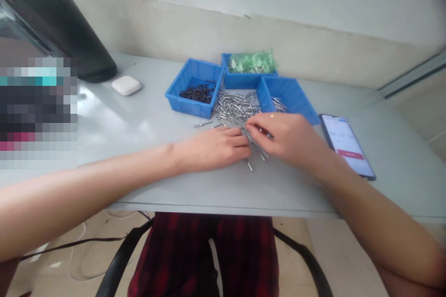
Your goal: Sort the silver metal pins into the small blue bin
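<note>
A pile of silver rivets (239, 106) lies on the grey table between blue bins. My left hand (221, 148) rests palm down at the near edge of the pile, fingers bent and close together; what is under them is hidden. My right hand (284, 137) is at the pile's right side, thumb and forefinger pinched, with silver pieces showing inside its curled fingers. Dark rivets (198, 94) fill part of the left blue bin (193, 108). The right blue bin (292, 95) holds some silver rivets. A few loose rivets lie in front of the hands.
Behind the pile, a blue bin (240, 80) holds a green plastic bag (256, 61). A phone (348, 146) lies at the right. On the left are a white case (126, 85) and a large dark cylinder (80, 28). The table's front edge (216, 211) is near my lap.
</note>
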`<state>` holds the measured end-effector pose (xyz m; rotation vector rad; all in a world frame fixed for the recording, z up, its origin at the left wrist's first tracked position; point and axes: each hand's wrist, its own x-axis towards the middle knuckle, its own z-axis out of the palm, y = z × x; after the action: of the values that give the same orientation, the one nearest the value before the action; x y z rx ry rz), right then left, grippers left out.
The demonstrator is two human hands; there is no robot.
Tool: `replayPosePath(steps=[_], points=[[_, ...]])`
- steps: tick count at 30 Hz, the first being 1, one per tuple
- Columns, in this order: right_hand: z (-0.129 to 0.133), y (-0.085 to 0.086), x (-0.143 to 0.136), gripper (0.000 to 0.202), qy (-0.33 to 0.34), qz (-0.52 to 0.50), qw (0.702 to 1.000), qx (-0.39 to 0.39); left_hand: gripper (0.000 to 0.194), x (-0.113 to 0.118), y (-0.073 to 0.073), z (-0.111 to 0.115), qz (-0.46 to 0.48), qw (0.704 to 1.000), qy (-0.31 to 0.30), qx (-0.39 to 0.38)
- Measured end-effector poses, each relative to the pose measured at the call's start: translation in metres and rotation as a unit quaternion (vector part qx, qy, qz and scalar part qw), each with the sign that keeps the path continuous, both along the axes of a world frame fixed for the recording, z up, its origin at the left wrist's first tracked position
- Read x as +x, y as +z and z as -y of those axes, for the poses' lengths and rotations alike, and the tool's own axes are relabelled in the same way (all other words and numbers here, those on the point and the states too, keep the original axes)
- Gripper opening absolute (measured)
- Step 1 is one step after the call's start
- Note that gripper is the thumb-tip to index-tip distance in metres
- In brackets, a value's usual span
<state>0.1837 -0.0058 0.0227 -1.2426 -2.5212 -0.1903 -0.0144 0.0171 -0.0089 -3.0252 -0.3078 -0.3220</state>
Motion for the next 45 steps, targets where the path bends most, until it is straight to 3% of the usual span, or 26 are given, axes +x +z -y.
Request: replayPosePath(steps=[5,8,13,19,25,27,39,45], points=[[-0.003,-0.002,0.002,0.020,0.006,-0.002,1.000,0.011,0.021,-0.001,-0.004,-0.002,0.024,0.999,0.018,0.010],[-0.003,-0.002,0.003,0.022,0.013,-0.006,1.000,-0.001,0.019,-0.002,-0.008,-0.006,0.085,0.992,0.075,-0.060],[-0.006,-0.001,0.003,0.027,0.021,0.002,1.000,-0.014,0.013,-0.003,-0.005,-0.011,0.212,0.946,0.170,-0.174],[-0.004,-0.001,0.005,0.022,0.028,0.022,0.999,-0.001,0.012,-0.003,0.003,-0.007,0.266,0.922,0.183,-0.212],[-0.004,-0.001,0.006,0.020,0.021,0.005,1.000,0.006,0.019,-0.002,0.007,-0.008,0.348,0.838,0.187,-0.377],[-0.005,-0.001,0.005,0.020,0.016,-0.004,1.000,0.008,0.019,-0.002,0.007,-0.010,0.352,0.826,0.179,-0.403],[-0.002,0.002,0.003,0.019,0.028,0.000,1.000,-0.002,0.013,-0.004,0.007,-0.006,0.294,0.890,0.158,-0.311],[-0.002,0.001,0.002,0.027,0.067,0.026,0.997,-0.004,0.008,-0.004,0.006,-0.006,0.283,0.907,0.152,-0.272]])
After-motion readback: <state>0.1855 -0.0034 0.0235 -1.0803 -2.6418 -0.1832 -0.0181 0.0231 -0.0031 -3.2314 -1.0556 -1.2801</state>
